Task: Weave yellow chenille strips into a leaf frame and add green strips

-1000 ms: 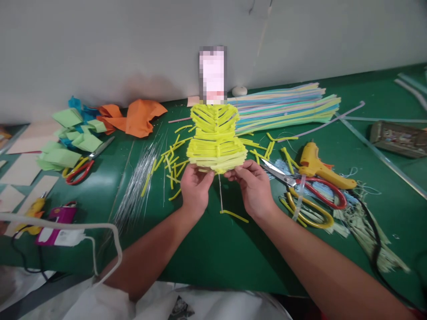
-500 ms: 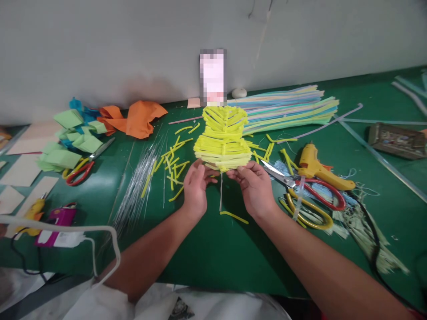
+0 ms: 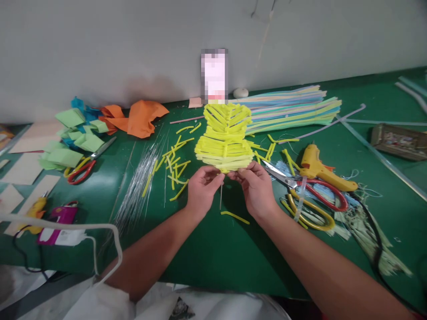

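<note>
Both hands hold a yellow pipe-cleaner leaf by its lower end, above the table. It is built of bent strips along a middle rib, the lowest rows paler. My left hand pinches the base near the thin stem, which hangs down below. Against the lower right edge, my right hand has thumb and fingers closed on the leaf. A single bent yellow pipe-cleaner piece lies under the hands. Several cut yellow pieces are scattered to the left of the leaf.
On the right lie open scissors and a yellow glue gun. Behind them is a bundle of coloured pipe cleaners. Thin wires, paper pieces and second scissors lie left. A phone leans on the wall.
My left hand has moved right and inward, its thumb now at the leaf's base by the stem. The right hand stays nearly where it was.
</note>
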Demonstrator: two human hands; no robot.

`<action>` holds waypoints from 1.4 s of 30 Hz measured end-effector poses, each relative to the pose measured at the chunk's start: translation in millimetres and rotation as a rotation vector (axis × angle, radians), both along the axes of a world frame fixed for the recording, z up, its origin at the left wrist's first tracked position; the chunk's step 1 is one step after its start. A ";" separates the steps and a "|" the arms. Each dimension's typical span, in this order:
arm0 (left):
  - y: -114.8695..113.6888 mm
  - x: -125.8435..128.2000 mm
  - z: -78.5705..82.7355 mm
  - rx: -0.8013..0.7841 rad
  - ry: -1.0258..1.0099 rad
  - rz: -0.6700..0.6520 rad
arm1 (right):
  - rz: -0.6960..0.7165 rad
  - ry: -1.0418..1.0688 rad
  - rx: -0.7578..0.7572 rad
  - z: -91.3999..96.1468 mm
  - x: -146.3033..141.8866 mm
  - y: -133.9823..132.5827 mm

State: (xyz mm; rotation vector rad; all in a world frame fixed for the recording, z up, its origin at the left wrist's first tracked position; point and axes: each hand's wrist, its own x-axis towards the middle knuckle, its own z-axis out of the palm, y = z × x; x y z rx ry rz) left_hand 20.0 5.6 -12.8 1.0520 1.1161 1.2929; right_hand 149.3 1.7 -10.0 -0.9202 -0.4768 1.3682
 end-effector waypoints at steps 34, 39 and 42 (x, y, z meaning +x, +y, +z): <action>-2.3 -8.8 -2.3 0.366 0.263 0.088 | -0.073 -0.481 0.110 -2.1 -1.8 -9.6; 0.5 -10.4 0.2 0.386 0.454 -0.050 | 0.041 -0.336 0.108 1.1 -4.6 -11.4; 2.7 -10.0 1.5 0.407 0.531 -0.090 | -0.015 -0.308 0.001 0.4 -1.1 -6.5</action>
